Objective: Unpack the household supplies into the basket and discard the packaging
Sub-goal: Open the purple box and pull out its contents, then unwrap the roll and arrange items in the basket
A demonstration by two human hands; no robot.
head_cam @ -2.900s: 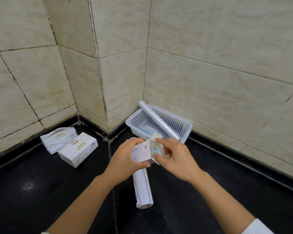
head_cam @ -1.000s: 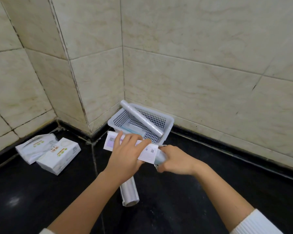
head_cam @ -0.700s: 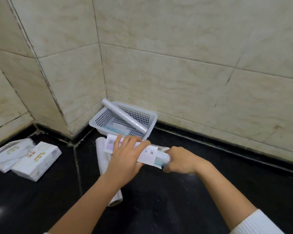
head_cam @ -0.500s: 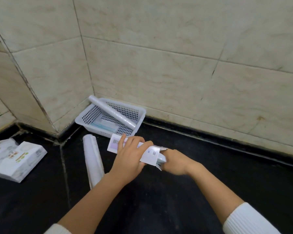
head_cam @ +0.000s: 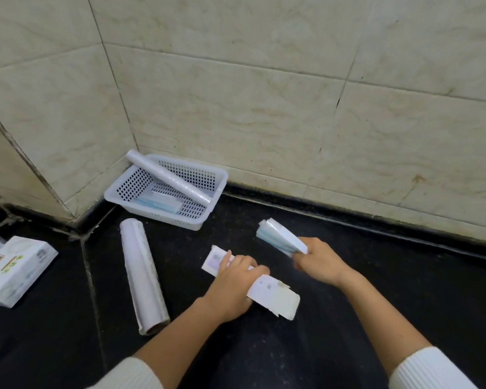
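Observation:
My left hand [head_cam: 232,282] grips a flat white paper package [head_cam: 275,297] with a torn open right end, low over the black floor. My right hand [head_cam: 319,258] holds a stack of light blue and white masks [head_cam: 279,238], clear of the package and pointing up-left. The white perforated basket [head_cam: 211,203] sits in the wall corner behind. It contains a thin plastic-wrapped roll [head_cam: 169,178] lying diagonally across its rim and a pack of blue masks [head_cam: 157,204] on its bottom.
A wider white roll [head_cam: 142,273] lies on the floor left of my hands. White tissue packs [head_cam: 14,269] rest at the far left. Beige tiled walls close the corner behind the basket.
My right hand has pulled the mask stack out of the package's right end and lifted it away. The view has swung right and down.

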